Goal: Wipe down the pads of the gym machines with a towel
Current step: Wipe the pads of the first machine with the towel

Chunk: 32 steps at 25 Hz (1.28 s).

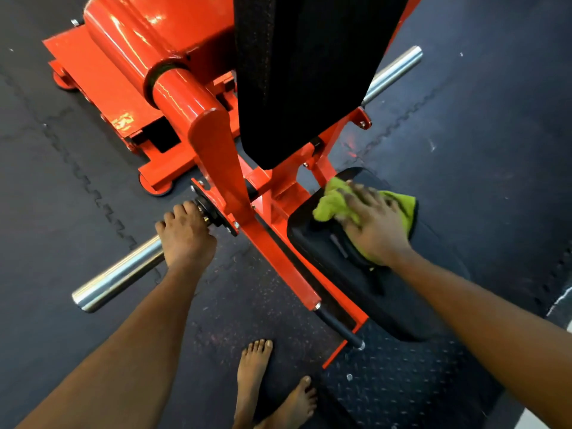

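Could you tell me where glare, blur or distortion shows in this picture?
Head view: glare streaks the glossy orange frame and the steel bar; the right hand and green towel look slightly motion-blurred on the seat pad; the left hand is sharper; wide-angle stretching shows at the edges.

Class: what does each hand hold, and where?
Left hand grips the chrome bar at its inner end. Right hand holds nothing, pressing the towel on the seat pad.

Towel (328, 205) lies on pad (318, 243), bar (117, 274) left, backrest (309, 72) perhaps behind.
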### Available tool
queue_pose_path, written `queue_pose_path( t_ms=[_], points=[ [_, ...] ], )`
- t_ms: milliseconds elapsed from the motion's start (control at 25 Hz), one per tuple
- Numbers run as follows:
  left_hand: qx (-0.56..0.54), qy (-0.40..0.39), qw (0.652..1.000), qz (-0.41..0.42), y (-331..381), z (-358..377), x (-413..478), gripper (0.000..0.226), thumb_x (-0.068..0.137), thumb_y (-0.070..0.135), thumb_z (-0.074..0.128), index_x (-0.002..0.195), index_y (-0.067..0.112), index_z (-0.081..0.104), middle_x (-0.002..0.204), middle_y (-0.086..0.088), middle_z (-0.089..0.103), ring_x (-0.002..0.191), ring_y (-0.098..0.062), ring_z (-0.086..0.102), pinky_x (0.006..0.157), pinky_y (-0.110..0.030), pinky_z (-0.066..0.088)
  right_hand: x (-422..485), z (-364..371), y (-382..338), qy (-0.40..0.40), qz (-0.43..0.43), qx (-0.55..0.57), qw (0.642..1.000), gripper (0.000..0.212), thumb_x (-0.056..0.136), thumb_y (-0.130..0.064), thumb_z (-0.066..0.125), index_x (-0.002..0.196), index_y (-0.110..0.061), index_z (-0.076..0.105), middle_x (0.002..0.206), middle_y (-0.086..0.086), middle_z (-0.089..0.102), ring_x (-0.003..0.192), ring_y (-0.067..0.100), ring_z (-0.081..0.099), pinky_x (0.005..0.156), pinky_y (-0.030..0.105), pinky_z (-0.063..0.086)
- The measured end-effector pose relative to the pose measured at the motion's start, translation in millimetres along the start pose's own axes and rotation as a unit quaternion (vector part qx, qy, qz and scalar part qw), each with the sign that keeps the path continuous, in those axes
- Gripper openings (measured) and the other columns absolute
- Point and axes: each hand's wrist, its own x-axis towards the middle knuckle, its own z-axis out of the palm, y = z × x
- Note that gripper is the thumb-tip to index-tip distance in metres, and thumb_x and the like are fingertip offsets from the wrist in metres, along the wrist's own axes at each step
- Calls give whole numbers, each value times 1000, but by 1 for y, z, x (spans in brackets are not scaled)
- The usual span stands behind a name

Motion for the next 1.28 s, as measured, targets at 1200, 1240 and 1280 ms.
queue_pose_path(
  t_ms=[1200,1240,1280],
  points=[
    [-457,-365,723,367,174,-71,-92,51,82,15,54,133,21,57,131,10,62,129,-4,51,106,-23,37,-171,-108,-66,161,303,827,445,33,90,-14,48,112,-19,72,111,-1,75,105,13,69,95,29,56],
    [-437,-383,719,381,182,-76,-98,40,87,22,55,127,19,58,121,5,66,121,-11,56,103,-30,42,-173,-111,-66,157,302,846,411,36,90,-17,45,116,-18,69,112,1,75,105,14,70,92,29,57],
    [-403,-375,738,390,189,-77,-104,31,91,32,55,118,18,56,108,-3,67,110,-20,60,95,-38,45,-174,-110,-66,153,315,853,387,38,90,-20,44,121,-16,65,113,4,75,107,18,70,91,32,58]
  ],
)
